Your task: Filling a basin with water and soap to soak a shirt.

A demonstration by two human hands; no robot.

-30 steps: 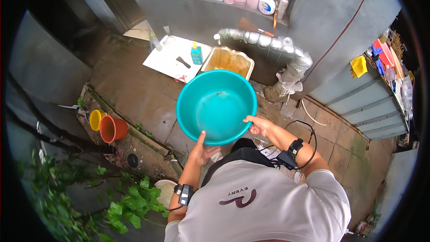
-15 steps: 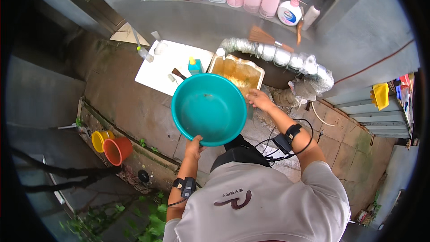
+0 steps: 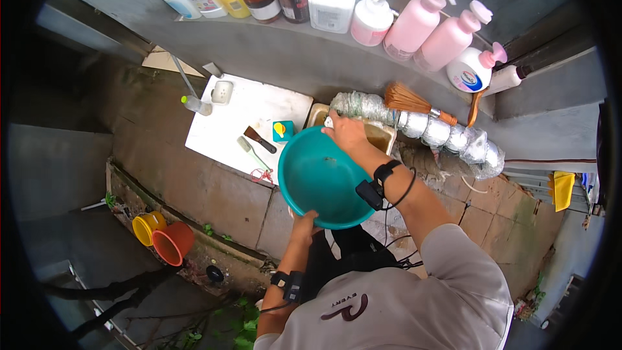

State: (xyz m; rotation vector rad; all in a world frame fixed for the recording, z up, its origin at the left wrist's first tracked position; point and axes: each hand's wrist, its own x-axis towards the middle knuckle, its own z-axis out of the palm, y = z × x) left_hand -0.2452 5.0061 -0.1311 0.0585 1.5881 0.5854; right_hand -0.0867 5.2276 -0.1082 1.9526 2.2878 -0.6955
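1. While the left hand's grip (image 3: 304, 223) is clamped on the near rim of the green tub (image 3: 327, 185), the right hand's grip (image 3: 346, 132) is by the white tap (image 3: 329, 121); I cannot tell if it is closed.
2. The tub is by the sink (image 3: 391, 137) and white tabletop (image 3: 217, 133).

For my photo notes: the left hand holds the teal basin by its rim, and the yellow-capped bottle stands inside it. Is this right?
One part is wrong: the yellow-capped bottle stands on the white slab, not inside the teal basin, as the head view shows. The left hand does hold its rim.
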